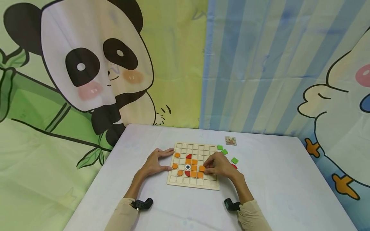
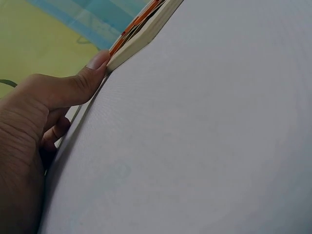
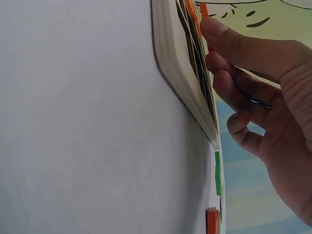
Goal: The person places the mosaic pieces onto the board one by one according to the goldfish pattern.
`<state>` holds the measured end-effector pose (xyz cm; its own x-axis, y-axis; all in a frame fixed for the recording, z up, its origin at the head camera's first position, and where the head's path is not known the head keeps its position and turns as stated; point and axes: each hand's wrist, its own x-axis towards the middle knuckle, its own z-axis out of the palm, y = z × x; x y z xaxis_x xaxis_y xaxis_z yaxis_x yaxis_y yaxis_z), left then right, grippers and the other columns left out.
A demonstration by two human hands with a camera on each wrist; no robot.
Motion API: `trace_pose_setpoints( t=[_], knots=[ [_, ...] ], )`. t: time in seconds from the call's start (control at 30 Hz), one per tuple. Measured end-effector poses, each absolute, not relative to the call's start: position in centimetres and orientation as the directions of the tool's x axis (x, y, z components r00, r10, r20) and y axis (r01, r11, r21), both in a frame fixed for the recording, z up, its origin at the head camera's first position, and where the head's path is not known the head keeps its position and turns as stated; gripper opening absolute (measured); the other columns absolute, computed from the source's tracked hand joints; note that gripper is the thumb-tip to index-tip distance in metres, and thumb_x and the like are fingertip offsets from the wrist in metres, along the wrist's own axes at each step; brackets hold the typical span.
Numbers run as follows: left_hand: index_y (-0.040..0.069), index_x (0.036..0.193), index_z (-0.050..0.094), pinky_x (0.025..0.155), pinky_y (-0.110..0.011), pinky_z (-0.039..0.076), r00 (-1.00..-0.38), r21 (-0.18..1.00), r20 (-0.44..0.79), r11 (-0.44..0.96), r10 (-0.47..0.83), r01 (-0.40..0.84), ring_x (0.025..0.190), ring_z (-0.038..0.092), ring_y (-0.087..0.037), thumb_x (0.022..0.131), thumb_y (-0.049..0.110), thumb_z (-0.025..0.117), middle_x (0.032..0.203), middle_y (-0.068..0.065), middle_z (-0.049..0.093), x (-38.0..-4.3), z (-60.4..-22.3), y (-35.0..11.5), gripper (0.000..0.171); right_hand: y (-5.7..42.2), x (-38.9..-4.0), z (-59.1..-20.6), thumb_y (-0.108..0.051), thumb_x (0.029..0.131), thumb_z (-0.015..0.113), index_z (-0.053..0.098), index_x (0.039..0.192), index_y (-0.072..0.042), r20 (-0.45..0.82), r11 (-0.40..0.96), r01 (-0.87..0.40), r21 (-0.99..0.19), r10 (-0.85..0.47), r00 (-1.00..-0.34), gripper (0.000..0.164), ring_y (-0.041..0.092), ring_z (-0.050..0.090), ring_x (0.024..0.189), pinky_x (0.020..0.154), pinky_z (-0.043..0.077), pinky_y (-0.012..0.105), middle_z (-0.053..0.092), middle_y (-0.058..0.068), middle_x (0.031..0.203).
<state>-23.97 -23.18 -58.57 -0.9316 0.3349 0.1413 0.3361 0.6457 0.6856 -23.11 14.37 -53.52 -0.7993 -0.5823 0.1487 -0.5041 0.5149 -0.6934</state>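
Note:
A wooden grid board [image 1: 192, 185] lies on the table with orange squares [image 1: 194, 167], red quarter-round pieces [image 1: 187, 173], orange discs [image 1: 177, 155] and one eye disc [image 1: 188, 167] in its cells. My left hand [image 1: 154, 163] touches the board's left edge, thumb [image 2: 96, 61] and fingers spread apart along it. Between thumb and fingertips, my right hand [image 1: 221, 166] pinches an orange square tile [image 1: 202, 168] over the right half of the grid. In the right wrist view the held tile [image 3: 204, 9] stands on edge at the thumb tip, partly hidden by the fingers.
Several green squares [image 1: 224, 151] lie right of the board, and a red piece [image 1: 234, 166] shows beside the right hand. Farther back is a small picture card [image 1: 230, 140]. The white table [image 1: 283, 179] ends at printed curtains [image 1: 245, 64] behind.

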Motion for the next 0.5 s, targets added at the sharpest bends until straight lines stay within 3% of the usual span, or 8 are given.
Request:
trace_pose_setpoints(
  t=[0.5],
  knots=[
    [0.027,0.154,0.064,0.094,-0.035,0.040,-0.927,0.679,0.151,0.646,0.344,0.350,0.100,0.046,-0.011,0.077,0.047,0.099,0.166,0.011,0.056,-23.86,-58.70,-23.34,0.086,13.47,-23.49,-53.68,-0.012,0.082,0.097,0.087,0.095,-0.008,0.125,0.544,-0.504,-0.670,-0.587,-0.800,0.016,0.002,0.063,0.069,0.068,0.056,0.024,0.079,-0.005,0.082]
  ],
)
